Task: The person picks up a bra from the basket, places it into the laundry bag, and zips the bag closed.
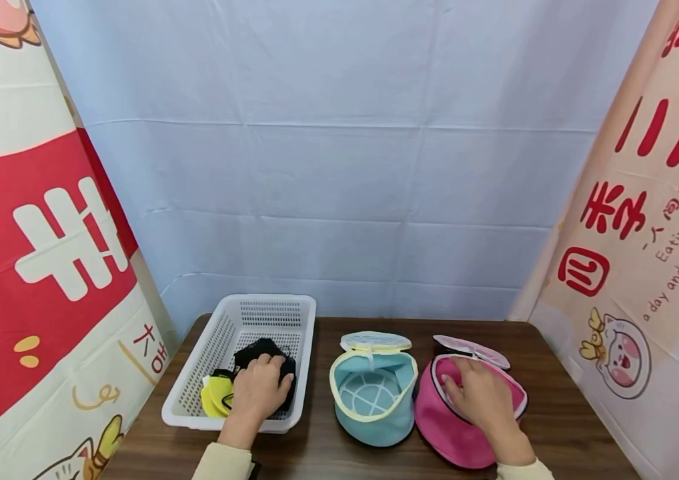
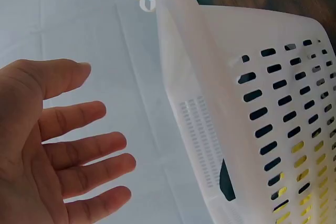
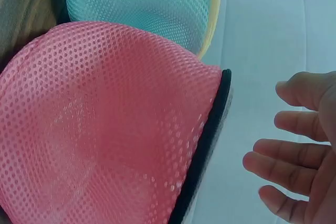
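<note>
Pale blue cloth (image 1: 339,167) is hanging behind a dark wooden table (image 1: 561,413). On its left side, a white basket (image 1: 273,312) is holding a black bundle (image 1: 260,345) and a yellow item (image 1: 213,397). The left hand (image 1: 260,387) is hovering over them, its fingers slightly spread. Right of the basket, a teal mesh bag (image 1: 375,430) is standing open beside a pink mesh bag (image 1: 450,440). The right hand (image 1: 483,393) is hovering above the pink mesh bag, its fingers also apart.
</note>
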`<state>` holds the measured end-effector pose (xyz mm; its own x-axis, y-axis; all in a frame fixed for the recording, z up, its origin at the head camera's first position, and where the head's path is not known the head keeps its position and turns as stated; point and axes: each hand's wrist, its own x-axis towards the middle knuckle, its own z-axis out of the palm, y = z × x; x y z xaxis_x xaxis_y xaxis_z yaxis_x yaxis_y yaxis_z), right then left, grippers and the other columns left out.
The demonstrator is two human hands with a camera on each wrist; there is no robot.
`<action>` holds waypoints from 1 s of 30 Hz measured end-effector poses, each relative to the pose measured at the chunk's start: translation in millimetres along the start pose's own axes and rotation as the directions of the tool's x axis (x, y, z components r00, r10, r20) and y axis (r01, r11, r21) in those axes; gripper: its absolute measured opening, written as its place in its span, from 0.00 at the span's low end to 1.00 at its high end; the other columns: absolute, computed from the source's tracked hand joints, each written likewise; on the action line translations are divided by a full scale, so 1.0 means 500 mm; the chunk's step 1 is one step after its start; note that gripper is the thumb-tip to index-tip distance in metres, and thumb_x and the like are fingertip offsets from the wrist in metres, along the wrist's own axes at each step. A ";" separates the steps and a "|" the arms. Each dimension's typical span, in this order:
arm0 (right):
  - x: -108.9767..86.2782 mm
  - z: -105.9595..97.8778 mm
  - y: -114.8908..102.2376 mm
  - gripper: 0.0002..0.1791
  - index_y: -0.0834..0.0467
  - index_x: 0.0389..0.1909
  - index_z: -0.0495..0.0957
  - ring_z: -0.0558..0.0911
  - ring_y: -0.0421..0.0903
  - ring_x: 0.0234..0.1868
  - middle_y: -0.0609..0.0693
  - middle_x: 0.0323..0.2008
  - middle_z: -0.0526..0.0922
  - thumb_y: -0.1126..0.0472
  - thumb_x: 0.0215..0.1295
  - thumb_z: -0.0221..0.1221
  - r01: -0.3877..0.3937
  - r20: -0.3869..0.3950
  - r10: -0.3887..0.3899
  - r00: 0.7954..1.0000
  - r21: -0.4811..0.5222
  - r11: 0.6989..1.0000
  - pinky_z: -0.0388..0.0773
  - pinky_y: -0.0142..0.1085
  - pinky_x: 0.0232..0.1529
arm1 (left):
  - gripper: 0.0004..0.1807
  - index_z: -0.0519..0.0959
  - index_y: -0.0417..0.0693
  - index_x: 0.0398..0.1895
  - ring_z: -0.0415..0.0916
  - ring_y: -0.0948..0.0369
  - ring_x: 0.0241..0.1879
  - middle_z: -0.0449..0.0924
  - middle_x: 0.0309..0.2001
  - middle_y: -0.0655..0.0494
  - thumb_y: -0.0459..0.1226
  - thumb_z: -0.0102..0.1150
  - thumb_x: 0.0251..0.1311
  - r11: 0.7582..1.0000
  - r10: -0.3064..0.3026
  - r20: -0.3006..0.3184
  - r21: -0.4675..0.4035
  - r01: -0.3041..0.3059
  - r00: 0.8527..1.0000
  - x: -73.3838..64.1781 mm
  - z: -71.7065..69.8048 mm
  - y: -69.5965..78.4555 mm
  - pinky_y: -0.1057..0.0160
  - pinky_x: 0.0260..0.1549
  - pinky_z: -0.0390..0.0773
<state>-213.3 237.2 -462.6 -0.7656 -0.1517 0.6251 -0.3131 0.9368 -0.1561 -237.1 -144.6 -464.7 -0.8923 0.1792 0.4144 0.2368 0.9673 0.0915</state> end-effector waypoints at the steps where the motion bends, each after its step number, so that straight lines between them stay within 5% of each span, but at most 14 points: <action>1: -0.002 -0.003 -0.004 0.19 0.65 0.38 0.80 0.78 0.55 0.24 0.59 0.32 0.80 0.59 0.45 0.68 -0.011 0.016 0.011 1.000 0.003 1.000 0.72 0.45 0.19 | 0.21 0.81 0.43 0.44 0.76 0.49 0.35 0.77 0.40 0.46 0.48 0.64 0.53 1.000 -0.004 0.008 -0.007 0.004 1.000 -0.002 -0.003 0.001 0.50 0.25 0.75; 10: -0.008 -0.020 -0.042 0.23 0.66 0.43 0.78 0.79 0.58 0.33 0.61 0.36 0.81 0.59 0.46 0.69 -0.097 0.115 0.088 0.989 0.074 0.993 0.76 0.50 0.27 | 0.24 0.79 0.41 0.48 0.77 0.47 0.35 0.77 0.44 0.41 0.47 0.66 0.51 0.993 -0.062 0.052 -0.093 0.066 0.997 -0.013 -0.020 -0.009 0.50 0.25 0.76; 19: -0.008 0.003 -0.063 0.24 0.68 0.47 0.77 0.79 0.58 0.40 0.61 0.42 0.79 0.59 0.50 0.66 -0.143 0.185 0.116 0.976 0.138 0.980 0.76 0.51 0.37 | 0.29 0.75 0.39 0.54 0.77 0.47 0.36 0.73 0.48 0.38 0.47 0.65 0.52 0.948 -0.182 0.218 -0.219 0.230 0.959 -0.017 -0.024 -0.054 0.52 0.24 0.75; 30: 0.002 0.019 -0.075 0.24 0.68 0.50 0.76 0.77 0.59 0.47 0.63 0.45 0.78 0.60 0.54 0.66 -0.157 0.223 0.111 0.969 0.201 0.967 0.74 0.52 0.44 | 0.29 0.73 0.38 0.55 0.73 0.41 0.46 0.72 0.51 0.34 0.46 0.63 0.54 0.929 -0.232 0.235 -0.234 0.287 0.944 -0.001 -0.024 -0.085 0.45 0.32 0.75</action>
<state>-207.7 198.9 -463.1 -0.9014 -0.1132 0.4180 -0.2956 0.8663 -0.4028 -242.0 -187.9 -458.2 -0.9875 -0.0132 0.1570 0.0540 0.9077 0.4161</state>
